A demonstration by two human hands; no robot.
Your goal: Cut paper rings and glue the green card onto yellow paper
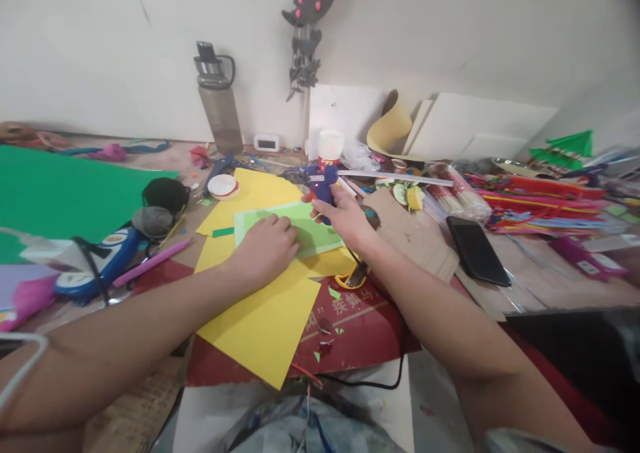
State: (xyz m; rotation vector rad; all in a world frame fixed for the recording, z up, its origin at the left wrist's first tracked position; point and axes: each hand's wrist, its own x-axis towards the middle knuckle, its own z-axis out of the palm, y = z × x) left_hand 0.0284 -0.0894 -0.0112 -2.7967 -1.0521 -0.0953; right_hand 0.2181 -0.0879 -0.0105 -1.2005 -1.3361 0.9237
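My right hand [345, 216] is wrapped round a blue hot glue gun [324, 181] with a small red light. A long translucent glue stick [395, 177] sticks out of its back towards the right. My left hand [267, 245] rests with curled fingers on a light green paper [320, 229] with a paler border, holding it down; its fingertips are partly hidden. A dark green strip [223, 232] pokes out at that paper's left edge. Yellow sheets [260, 319] lie underneath, on a dark red board [360, 339] with printed characters.
Yellow-handled scissors [353, 278] lie below my right wrist, beside a black cable [367, 385]. A bottle [220, 106] stands at the back. A phone [477, 249] and brown cardboard [415, 239] lie right; a blue device [100, 266] and green sheet [65, 199] lie left.
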